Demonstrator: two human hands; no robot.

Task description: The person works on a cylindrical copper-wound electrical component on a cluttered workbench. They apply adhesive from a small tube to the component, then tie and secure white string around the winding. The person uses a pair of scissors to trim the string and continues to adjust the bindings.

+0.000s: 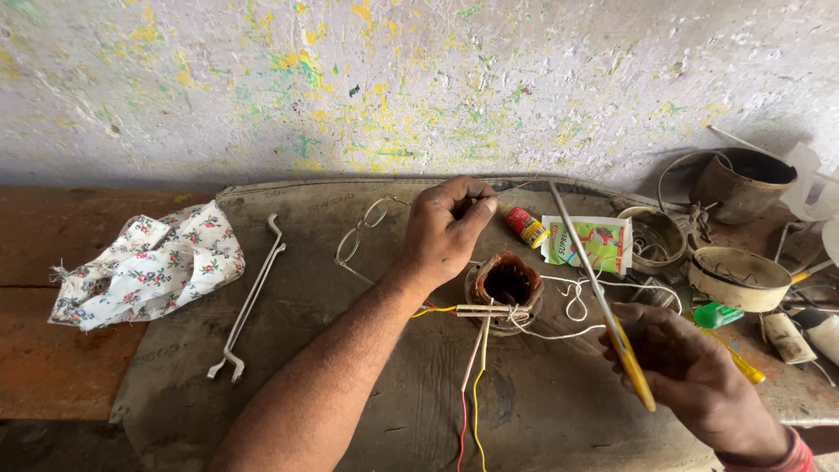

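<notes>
- Spectacles (360,234), a metal bracket (247,301) and a flowered cloth (149,262) lie left on the surface (350,393).
- Brown coil (507,284), tied with white string (572,306), sits centre.
- Left hand (444,229) pinches a thin wire (511,186); right hand (690,371) grips a yellow-handled screwdriver (603,301).

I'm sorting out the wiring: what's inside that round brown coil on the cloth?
The round brown copper-wound coil shows only a dark hollow centre. Thin pale sticks and white string cross its front rim, where red and yellow wires leave. Its depth is shadowed, so nothing deeper shows.
</notes>
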